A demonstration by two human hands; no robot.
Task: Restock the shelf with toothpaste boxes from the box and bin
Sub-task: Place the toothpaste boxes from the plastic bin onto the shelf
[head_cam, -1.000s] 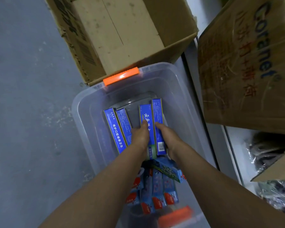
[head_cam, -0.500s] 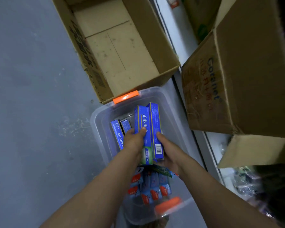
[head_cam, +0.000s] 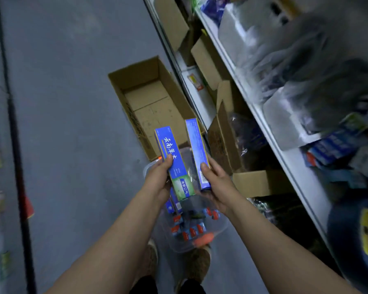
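Head view: left hand (head_cam: 159, 183) had its thumb (head_cam: 168, 160) pressed on the printed face of a blue toothpaste box (head_cam: 173, 164), the other fingers wrapped behind it, out of sight. Right hand (head_cam: 217, 187) pinched a second blue toothpaste box (head_cam: 198, 151), thumb (head_cam: 205, 169) on its near face, fingers curled round its far side. Both boxes were held up in the air, long axes pointing away from the person, a gap between them, above the clear plastic bin (head_cam: 221, 228) on the grey floor (head_cam: 72, 102). More toothpaste boxes (head_cam: 189, 229) lay in the near end of the bin, blue with red ends; count unclear through blur. Orange latch (head_cam: 203, 239) sat on the bin's near rim. Open cardboard box (head_cam: 149, 107) stood on the floor just past the bin's far edge, with bare cardboard showing inside. Shelf (head_cam: 285, 158) ran along the right side, its boards carrying bagged goods, white trays and blurred blue packs (head_cam: 336, 145). Brown cartons (head_cam: 221, 134) sat on its lowest level, flaps open. Two shoes (head_cam: 198, 266) showed under the bin's near end.
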